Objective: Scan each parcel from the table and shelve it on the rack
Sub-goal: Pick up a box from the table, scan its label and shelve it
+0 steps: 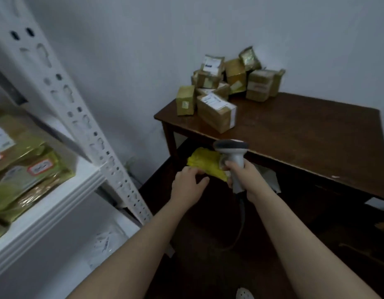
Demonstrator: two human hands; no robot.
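Note:
My right hand [242, 176] grips the handle of a grey handheld scanner [232, 153], head up and pointing left, its cable hanging down. My left hand [190, 183] holds the near edge of a soft yellow parcel [206, 162] in the air just below the table's front edge, right beside the scanner head. Several brown taped parcels [217, 111] with white labels are piled at the back left of the dark wooden table [305, 134]. A white metal rack [57, 190] stands at left, with several yellow and brown parcels [24, 169] on its shelf.
The rack's perforated white upright [94, 130] slants between the shelf and the table. A lower shelf holds a pale labelled parcel [104, 242]. White walls close the corner. The floor is dark, and a white shoe tip [244, 294] shows at the bottom edge.

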